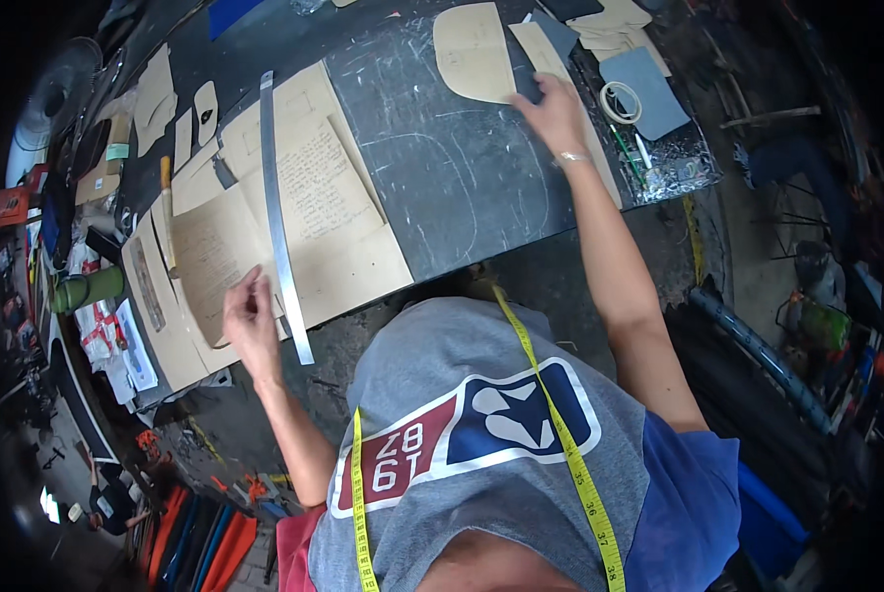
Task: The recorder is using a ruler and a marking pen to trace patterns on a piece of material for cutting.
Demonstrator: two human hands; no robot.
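Note:
My left hand [252,324] hovers over the near left edge of the table, fingers loosely bent and somewhat apart, with nothing visible in them. Beside it are a curled brown paper sheet [208,259] with handwriting and a long steel ruler [276,222] that overhangs the table edge. My right hand [557,120] is spread at the far right, thumb out, over a long narrow paper strip [541,49]. Left of its thumb lies a rounded paper pattern piece [474,54]. What lies under the right fingertips is hidden.
Large brown card sheets [348,252] cover the table's left part. A wooden-handled tool [169,212] lies there. A tape roll [621,103], grey sheet [647,94] and pens [642,150] sit at the right. A yellow measuring tape [580,474] hangs from my neck.

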